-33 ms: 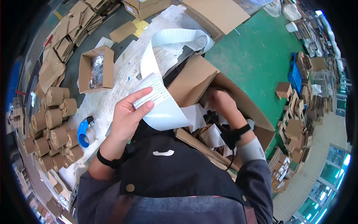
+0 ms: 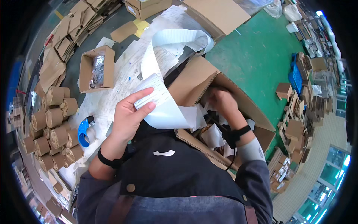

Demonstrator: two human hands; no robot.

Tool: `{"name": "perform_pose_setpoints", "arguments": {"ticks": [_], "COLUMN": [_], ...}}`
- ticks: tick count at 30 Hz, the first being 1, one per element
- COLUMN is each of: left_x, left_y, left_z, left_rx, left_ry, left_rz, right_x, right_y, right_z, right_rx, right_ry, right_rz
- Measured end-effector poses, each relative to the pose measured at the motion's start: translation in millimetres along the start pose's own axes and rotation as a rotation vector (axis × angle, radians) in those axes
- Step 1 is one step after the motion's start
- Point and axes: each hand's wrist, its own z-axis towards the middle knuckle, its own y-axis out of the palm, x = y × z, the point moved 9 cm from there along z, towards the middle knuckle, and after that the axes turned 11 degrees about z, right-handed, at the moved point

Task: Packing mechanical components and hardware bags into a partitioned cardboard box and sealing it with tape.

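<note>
Between the thumb and fingers of my left hand (image 2: 132,112) is the printed part of a long strip of white labels (image 2: 158,99). From there the strip loops away from me and curls round at its far end; its pale backing hangs toward the carton. My right hand (image 2: 220,102) reaches into an open cardboard box (image 2: 246,100), its fingers curled and slightly blurred. What they hold, if anything, is hidden. White paper-wrapped pieces (image 2: 212,135) lie in the box below my right wrist, beside a dark cord.
On the paper-covered table at left are a blue tape dispenser (image 2: 85,131), a small carton of plastic bags (image 2: 96,71) and stacked brown rolls (image 2: 56,119). Flattened cardboard (image 2: 65,48) is piled far left. A blue crate (image 2: 295,74) and cartons stand on the right across the green floor (image 2: 257,48).
The label strip has shifted slightly at my left fingers, its printed part turning a little. Both hands stay almost where they were.
</note>
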Motion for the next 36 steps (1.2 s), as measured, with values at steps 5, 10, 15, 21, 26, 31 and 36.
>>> {"name": "perform_pose_setpoints", "arguments": {"ticks": [5,10,15,21,26,31,36], "left_x": [-1,-3,13,7,-9,-3,-3], "left_y": [11,37,60,73,50,33,34], "left_z": [-2,-2,-12,-21,-18,-4,-7], "left_rx": [-0.030,-0.143,-0.314,-0.461,-0.285,-0.111,-0.074], "left_ry": [0.014,-0.057,-0.014,-0.153,-0.167,-0.134,-0.018], "left_rz": [-0.224,-0.278,-0.078,-0.139,-0.152,-0.184,-0.066], "right_x": [-11,-69,-145,-171,-116,38,29], "right_y": [2,-54,-48,-81,-92,-50,-38], "right_z": [-15,-15,-37,-63,-68,-69,-71], "right_rx": [0.037,0.149,-0.258,0.148,0.026,-0.162,0.027], "right_ry": [0.150,0.072,0.220,-0.436,-0.015,0.204,0.279], "right_rz": [-0.089,0.388,1.246,0.589,0.961,0.337,-0.025]}}
